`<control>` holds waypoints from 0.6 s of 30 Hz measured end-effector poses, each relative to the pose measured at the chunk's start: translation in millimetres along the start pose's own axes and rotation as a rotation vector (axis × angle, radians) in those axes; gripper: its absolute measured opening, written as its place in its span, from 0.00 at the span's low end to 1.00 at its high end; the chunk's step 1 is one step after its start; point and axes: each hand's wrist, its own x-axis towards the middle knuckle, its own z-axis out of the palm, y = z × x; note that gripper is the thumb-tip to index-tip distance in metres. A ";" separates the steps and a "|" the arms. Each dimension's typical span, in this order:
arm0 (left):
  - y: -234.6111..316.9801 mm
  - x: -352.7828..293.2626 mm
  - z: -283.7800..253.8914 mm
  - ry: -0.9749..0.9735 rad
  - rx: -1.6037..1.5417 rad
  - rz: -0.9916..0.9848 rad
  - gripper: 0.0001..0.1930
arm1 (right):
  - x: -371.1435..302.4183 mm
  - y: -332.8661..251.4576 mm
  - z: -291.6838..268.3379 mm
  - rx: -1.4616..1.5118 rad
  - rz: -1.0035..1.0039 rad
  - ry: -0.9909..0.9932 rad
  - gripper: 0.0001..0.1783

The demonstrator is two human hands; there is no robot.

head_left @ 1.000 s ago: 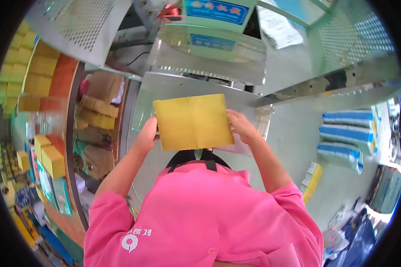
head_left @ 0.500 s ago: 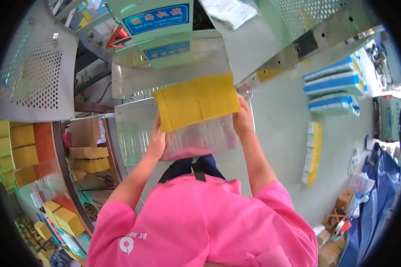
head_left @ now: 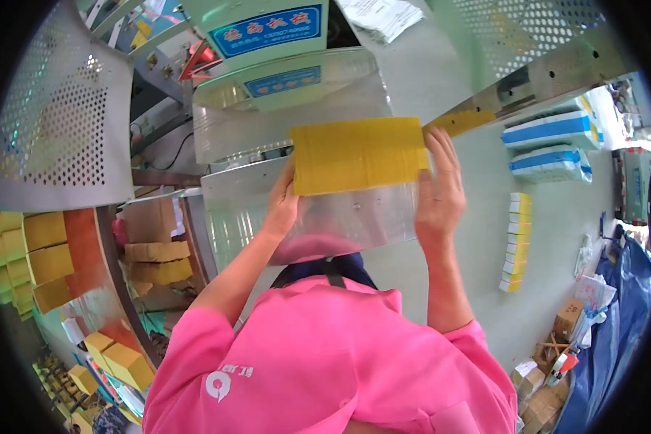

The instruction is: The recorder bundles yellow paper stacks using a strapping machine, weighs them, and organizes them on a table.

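A thick stack of yellow paper (head_left: 359,155) rests on a shiny metal tray (head_left: 343,217) in front of me, its edges fairly even. At its left end my left hand (head_left: 282,206) grips it, the fingers partly hidden behind the stack. My right hand (head_left: 443,189) is at the right end, its fingers stretched out and upright beside the edge, a little smeared by motion. Whether its palm touches the paper I cannot tell. Beyond the stack slopes a clear cover (head_left: 296,101) on a pale green machine (head_left: 267,14).
Perforated metal guards (head_left: 65,123) flank the machine on both sides. Bundles in blue and white wrap (head_left: 550,132) and a row of yellow-and-white packs (head_left: 516,242) lie on the floor at right. A blue tarp (head_left: 622,311) is at far right. Shelves at left hold yellow stacks (head_left: 47,231).
The yellow stack has shifted right within view, and its ridged side now looks smoother and more level. My right hand has loosened from its end, fingers straightened.
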 end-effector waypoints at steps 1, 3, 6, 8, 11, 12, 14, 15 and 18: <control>-2.0 2.1 -5.2 -0.041 0.014 0.058 0.25 | 11.0 -24.8 9.5 -0.028 -0.093 -0.092 0.29; -14.2 4.2 -10.4 -0.022 -0.026 0.070 0.25 | 28.4 -59.9 37.0 -0.065 -0.249 -0.251 0.37; -13.5 8.8 0.0 -0.007 -0.070 0.019 0.26 | 25.0 -31.4 99.5 -0.188 -0.327 -0.466 0.41; -21.5 6.3 -9.0 0.025 -0.067 -0.038 0.26 | 20.5 -23.5 118.8 -0.290 -0.364 -0.625 0.42; -47.9 -0.8 -25.7 0.103 0.099 -0.133 0.22 | 35.8 -46.4 107.9 -0.229 -0.318 -0.645 0.42; -45.6 -1.2 -28.4 0.076 0.144 -0.085 0.21 | 50.1 -66.9 97.9 -0.178 -0.363 -0.553 0.41; -46.0 6.4 -25.2 0.020 0.184 -0.028 0.22 | 51.6 -68.6 103.6 -0.150 -0.394 -0.442 0.40; -48.9 10.1 -22.0 -0.027 0.192 0.024 0.20 | 35.9 -48.1 125.2 -0.222 -0.366 -0.592 0.38; -20.9 17.7 -3.2 -0.059 0.100 -0.004 0.19 | 28.6 -28.4 136.8 -0.242 -0.297 -0.712 0.36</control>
